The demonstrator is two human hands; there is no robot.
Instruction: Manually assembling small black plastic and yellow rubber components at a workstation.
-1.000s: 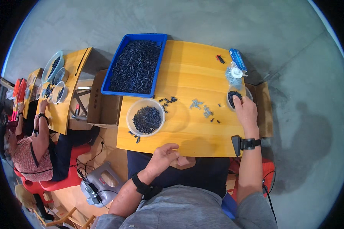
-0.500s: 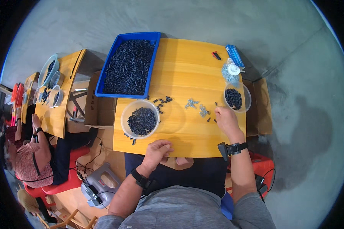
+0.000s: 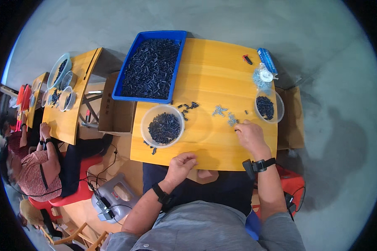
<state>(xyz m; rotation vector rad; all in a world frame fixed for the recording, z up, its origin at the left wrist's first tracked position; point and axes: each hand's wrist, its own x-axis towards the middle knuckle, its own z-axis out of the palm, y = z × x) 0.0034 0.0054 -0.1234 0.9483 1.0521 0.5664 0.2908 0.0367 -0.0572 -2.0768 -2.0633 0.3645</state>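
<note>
My left hand [image 3: 181,166] is at the table's near edge, thumb and fingers pressed together; whatever they may hold is too small to make out. Farther right, my right hand [image 3: 251,136] is low over the tabletop, its fingertips closed at a small black piece [image 3: 237,130]. Just beyond those fingertips are two little heaps of silvery screws [image 3: 219,110]. A clear round tub [image 3: 181,136] of small black cylindrical parts [image 3: 164,127] stands left of centre, with several loose ones [image 3: 189,106] around it. Another clear tub [image 3: 280,109] with black pieces is at the right edge.
A blue tray [image 3: 171,79] heaped with black parts fills the far left of the yellow table [image 3: 213,62]. At the far right are a red-and-black tool [image 3: 247,59], a blue box [image 3: 267,60] and a bag of screws [image 3: 259,79]. Another person [image 3: 42,171] sits at a table to the left.
My right hand has drawn slightly nearer, its fingertips coming down to the small black piece beside the screws. My left hand stays at the near edge. The whole view has shifted a little.
</note>
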